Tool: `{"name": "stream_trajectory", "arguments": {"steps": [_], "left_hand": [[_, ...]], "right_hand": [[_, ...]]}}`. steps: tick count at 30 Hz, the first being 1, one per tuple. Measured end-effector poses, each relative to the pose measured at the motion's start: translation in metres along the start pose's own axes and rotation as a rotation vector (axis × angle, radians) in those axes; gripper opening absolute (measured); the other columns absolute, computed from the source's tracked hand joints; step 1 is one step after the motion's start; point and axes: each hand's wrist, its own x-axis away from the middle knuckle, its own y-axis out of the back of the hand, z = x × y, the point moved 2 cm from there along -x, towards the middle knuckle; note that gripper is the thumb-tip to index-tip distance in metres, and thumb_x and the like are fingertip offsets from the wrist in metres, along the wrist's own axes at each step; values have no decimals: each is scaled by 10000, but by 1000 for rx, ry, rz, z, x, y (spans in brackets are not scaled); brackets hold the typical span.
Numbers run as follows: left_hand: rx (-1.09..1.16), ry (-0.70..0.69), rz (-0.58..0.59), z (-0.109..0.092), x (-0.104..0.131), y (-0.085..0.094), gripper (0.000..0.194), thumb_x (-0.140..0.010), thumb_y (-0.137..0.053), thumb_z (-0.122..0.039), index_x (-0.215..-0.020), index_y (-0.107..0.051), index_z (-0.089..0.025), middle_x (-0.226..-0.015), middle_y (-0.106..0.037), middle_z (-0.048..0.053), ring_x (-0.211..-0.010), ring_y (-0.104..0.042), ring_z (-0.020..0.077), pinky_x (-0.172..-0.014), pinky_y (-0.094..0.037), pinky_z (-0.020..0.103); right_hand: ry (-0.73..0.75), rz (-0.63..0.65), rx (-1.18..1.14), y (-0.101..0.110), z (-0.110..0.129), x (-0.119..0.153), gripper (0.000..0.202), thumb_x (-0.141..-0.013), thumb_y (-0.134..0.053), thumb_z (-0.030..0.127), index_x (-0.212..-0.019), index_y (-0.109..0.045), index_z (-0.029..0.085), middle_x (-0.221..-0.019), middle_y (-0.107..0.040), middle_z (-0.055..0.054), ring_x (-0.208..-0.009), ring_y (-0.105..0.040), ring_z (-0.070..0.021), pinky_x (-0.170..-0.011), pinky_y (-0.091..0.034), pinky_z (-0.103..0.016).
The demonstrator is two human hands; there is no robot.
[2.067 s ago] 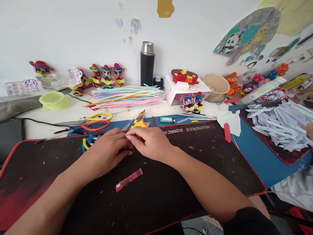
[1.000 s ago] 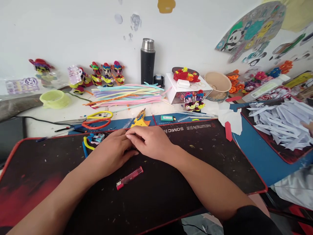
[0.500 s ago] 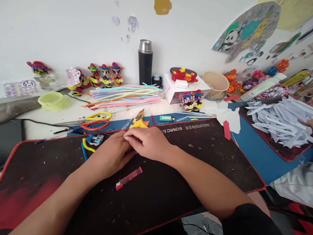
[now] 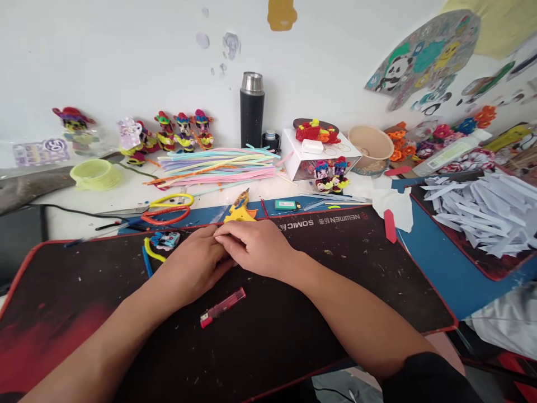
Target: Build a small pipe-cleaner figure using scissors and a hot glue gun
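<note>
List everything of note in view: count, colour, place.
Thermos: one, black and silver, by wall
Box: one, white, right of thermos
Bowl: one, beige, right of box
Figurines: several, multicoloured, back left and before box
Fuzzy stems: many, multicoloured, before thermos
Ring-shaped item: one, pale green, left
Scissors: count unclear, red and yellow handles, left
Glue gun: one, yellow, centre
Small pieces: several, blue and yellow, left of centre
Mats: two, black, centre and right
Lighter: one, pink, front centre
Paper strips: many, white, right
Flowers: several, multicoloured, back right
Left hand: one, bare, centre
Right hand: one, bare, touching left hand
</note>
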Motion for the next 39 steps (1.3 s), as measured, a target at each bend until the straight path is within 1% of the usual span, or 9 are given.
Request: {"name": "stream_trajectory", "arguments": {"steps": [5, 11, 15, 19, 23, 27, 32, 35, 39], "left_hand": [[-29, 10, 28, 2, -1, 0, 156, -980, -630, -213, -948, -777, -173, -1016, -782, 141, -976, -697, 354, -851, -585, 500], [-46, -7, 33, 4, 0, 6, 111, -966, -686, -201, -972, -796, -186, -1003, -791, 112, -989, -692, 335, -875, -575, 491], [-41, -35, 36, 4, 1, 8, 118, -964, -685, -172, -997, -798, -188, -1012, -789, 112, -999, -690, 327, -878, -577, 479], [-8, -34, 30, 3, 1, 3, 138, -977, -649, -172, -974, -786, -194, -1056, -783, 121, -1008, -685, 330, -860, -584, 478], [3, -44, -11, 3, 1, -2, 196, -1011, -578, -202, -988, -768, -163, -1018, -763, 137, -969, -686, 328, -851, -593, 492], [-13, -46, -37, 2, 0, -3, 231, -1027, -552, -228, -989, -772, -167, -988, -761, 129, -944, -684, 321, -822, -597, 470], [-17, -39, -41, 1, 0, -1, 223, -1022, -574, -225, -960, -783, -180, -975, -771, 111, -948, -683, 307, -836, -589, 441], [-16, -15, -24, 3, 1, 1, 204, -1015, -607, -241, -948, -791, -187, -982, -780, 106, -962, -680, 316, -846, -582, 453], [3, -29, -21, 4, 2, 1, 152, -992, -647, -212, -996, -798, -192, -1048, -789, 106, -1015, -681, 324, -880, -583, 465]], "right_hand": [[-6, 3, -12, 3, 0, -1, 179, -1100, -571, 308, -1098, -741, 252, -1100, -837, -12, -967, -776, -185, -796, -504, -286], [4, 11, -21, 4, 0, -1, 176, -1105, -567, 305, -1118, -731, 243, -1108, -833, -20, -975, -778, -186, -792, -505, -286], [11, 13, -12, 4, 0, 0, 170, -1108, -564, 308, -1118, -723, 248, -1120, -833, -18, -986, -780, -185, -798, -501, -284], [8, 5, 19, 4, 0, -1, 180, -1111, -559, 317, -1107, -724, 245, -1115, -838, -14, -975, -785, -188, -781, -492, -284], [20, 4, 30, 5, 1, -1, 178, -1106, -567, 301, -1110, -729, 227, -1117, -839, -19, -977, -789, -196, -773, -493, -286], [18, 10, 24, 5, 2, 0, 184, -1108, -563, 299, -1106, -733, 227, -1105, -840, -23, -969, -787, -192, -782, -494, -284], [4, 2, 10, 5, 0, 0, 177, -1103, -569, 307, -1090, -734, 243, -1084, -839, -13, -956, -780, -190, -779, -496, -281], [3, -1, 2, 4, -1, 0, 175, -1103, -569, 312, -1099, -734, 254, -1091, -837, -13, -963, -777, -189, -790, -501, -280], [16, -5, -5, 4, -2, -1, 179, -1103, -564, 306, -1098, -734, 251, -1108, -835, -17, -978, -777, -188, -800, -505, -281]]}}
